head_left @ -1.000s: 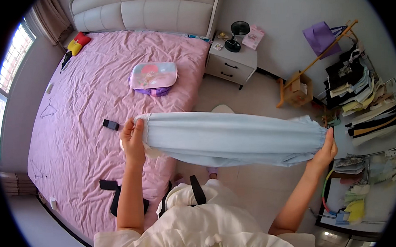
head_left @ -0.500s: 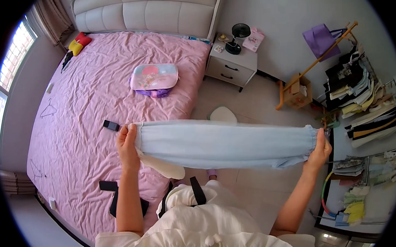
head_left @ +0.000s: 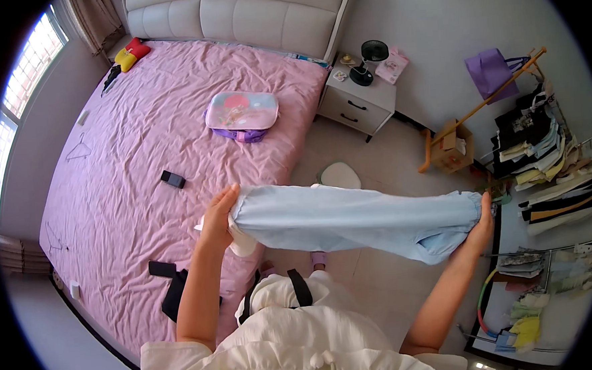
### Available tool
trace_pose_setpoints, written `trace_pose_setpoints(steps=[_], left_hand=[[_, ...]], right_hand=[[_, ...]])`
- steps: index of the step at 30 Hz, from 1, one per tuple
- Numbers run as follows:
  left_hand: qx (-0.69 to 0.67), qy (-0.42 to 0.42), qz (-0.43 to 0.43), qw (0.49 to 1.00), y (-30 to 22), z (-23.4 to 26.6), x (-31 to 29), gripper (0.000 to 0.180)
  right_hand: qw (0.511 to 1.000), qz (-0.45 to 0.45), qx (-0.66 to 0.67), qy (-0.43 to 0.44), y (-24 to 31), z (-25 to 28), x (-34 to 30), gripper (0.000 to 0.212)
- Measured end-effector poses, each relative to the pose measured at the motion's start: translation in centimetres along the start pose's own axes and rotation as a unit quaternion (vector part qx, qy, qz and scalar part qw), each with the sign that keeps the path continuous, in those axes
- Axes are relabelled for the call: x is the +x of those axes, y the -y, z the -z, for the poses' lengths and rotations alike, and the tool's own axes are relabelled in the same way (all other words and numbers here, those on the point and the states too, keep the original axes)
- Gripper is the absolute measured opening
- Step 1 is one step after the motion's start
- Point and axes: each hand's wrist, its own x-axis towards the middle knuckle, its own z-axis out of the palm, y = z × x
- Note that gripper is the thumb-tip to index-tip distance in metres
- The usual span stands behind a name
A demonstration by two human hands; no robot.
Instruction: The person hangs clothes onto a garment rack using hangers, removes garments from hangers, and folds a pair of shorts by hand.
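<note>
A pair of light blue pants [head_left: 351,215], folded lengthwise, is stretched across in front of me above the floor. My left hand [head_left: 222,212] is closed on one end, at the bed's edge. At the other end, my right hand [head_left: 482,225] grips the gathered elastic edge, its thumb on top and the fingers partly hidden. The cloth sags a little between the hands, and a fold hangs loose near the right one. A cream piece of cloth [head_left: 244,244] hangs below my left hand; whether it belongs to the pants I cannot tell.
The pink-sheeted bed [head_left: 143,213] fills the left, bearing a pastel bag [head_left: 242,113], a dark phone-like device [head_left: 172,179] and black items [head_left: 174,295]. A nightstand [head_left: 355,108] with a fan [head_left: 370,62] stands beyond. Right are a wooden stand [head_left: 482,99] and stacked clothes [head_left: 531,132].
My left hand has moved right, bringing the pants' ends closer together, so the cloth is slacker and its right part droops. The view has shifted slightly.
</note>
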Motion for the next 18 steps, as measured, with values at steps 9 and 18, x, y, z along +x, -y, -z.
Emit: trace_pose_setpoints(steps=[9, 18], left_hand=[[-0.287, 0.318, 0.099, 0.898, 1.2, 3.7, 0.5, 0.04], [0.074, 0.152, 0.142, 0.975, 2.3, 1.4, -1.7, 0.02]], right_hand=[[0.975, -0.124, 0.174, 0.063, 3.9, -1.9, -3.1, 0.04], [0.967, -0.07, 0.016, 0.243, 0.9, -0.2, -0.5, 0.024]])
